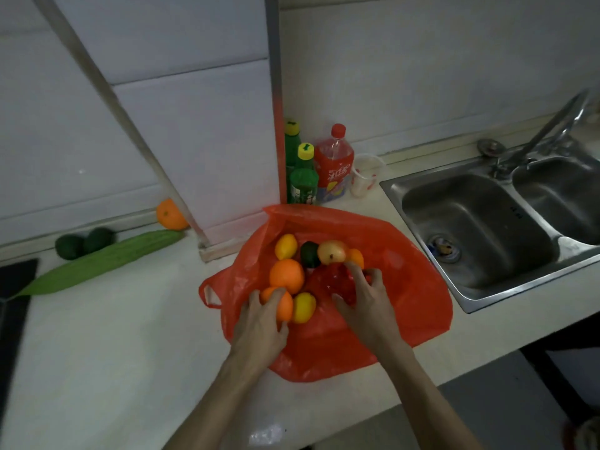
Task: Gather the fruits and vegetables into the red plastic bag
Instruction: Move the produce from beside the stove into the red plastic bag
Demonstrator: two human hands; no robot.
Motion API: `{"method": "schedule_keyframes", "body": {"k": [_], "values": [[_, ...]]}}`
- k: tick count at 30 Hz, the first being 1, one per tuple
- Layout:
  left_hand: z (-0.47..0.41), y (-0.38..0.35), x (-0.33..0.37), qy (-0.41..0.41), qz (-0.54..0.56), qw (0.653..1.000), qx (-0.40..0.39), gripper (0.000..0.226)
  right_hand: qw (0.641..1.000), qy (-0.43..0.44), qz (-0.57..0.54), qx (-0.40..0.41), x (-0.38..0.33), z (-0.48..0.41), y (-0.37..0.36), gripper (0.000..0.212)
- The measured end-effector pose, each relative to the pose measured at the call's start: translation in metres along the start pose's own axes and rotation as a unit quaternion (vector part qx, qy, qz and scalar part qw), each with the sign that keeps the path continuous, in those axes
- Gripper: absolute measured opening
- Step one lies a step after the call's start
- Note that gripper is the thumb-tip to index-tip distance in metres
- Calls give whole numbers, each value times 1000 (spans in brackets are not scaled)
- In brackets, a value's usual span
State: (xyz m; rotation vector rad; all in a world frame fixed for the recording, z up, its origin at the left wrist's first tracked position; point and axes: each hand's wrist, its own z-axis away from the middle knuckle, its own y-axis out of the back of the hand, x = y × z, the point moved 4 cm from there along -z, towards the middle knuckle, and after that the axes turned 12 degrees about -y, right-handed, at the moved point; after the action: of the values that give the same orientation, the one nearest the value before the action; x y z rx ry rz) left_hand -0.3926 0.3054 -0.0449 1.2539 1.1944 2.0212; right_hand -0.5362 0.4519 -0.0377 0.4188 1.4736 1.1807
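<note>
Steel sink [480,219], tap [552,125], three bottles (one red-capped) [334,164], plastic cup [365,175]

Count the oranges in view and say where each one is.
4. One under the left hand on the red bag, one just behind it, a small one by the right hand, one against the wall. Others may be hidden.
</note>
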Motion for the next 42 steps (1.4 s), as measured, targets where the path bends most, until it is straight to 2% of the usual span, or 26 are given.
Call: {"method": "schedule_keyframes", "body": {"k": [5, 10, 14, 18, 24, 28, 32, 35, 42], "values": [[5, 6, -9, 27, -7, 1000, 2, 66, 1000, -26, 12, 4, 4, -7, 5, 66], [14, 33, 3, -31, 22, 993, 109, 49, 999, -29, 31, 23, 5, -3, 15, 68], [27, 62, 8, -50, 27, 982, 182, 35, 998, 31, 24, 48, -16, 13, 22, 59], [47, 78, -14, -17, 14, 977, 211, 28, 993, 110, -5, 49, -50, 34, 15, 46], [88, 89, -78, 75, -27, 978, 193, 22, 976, 217, -5, -19, -121, 76, -26, 37], [112, 99, -123, 107, -30, 974, 197, 24, 957, 281, -1, -75, -169, 102, -65, 35], [125, 119, -174, 124, -35, 970, 208, 25, 949, 299, 11, -103, -216, 105, -101, 38], [124, 139, -220, 130, -42, 968, 208, 27, 945, 313, 21, -95, -259, 91, -124, 38], [76, 195, -333, 127, -63, 969, 203, 30, 948, 299, 48, -97, -358, 23, -192, 46]]}}
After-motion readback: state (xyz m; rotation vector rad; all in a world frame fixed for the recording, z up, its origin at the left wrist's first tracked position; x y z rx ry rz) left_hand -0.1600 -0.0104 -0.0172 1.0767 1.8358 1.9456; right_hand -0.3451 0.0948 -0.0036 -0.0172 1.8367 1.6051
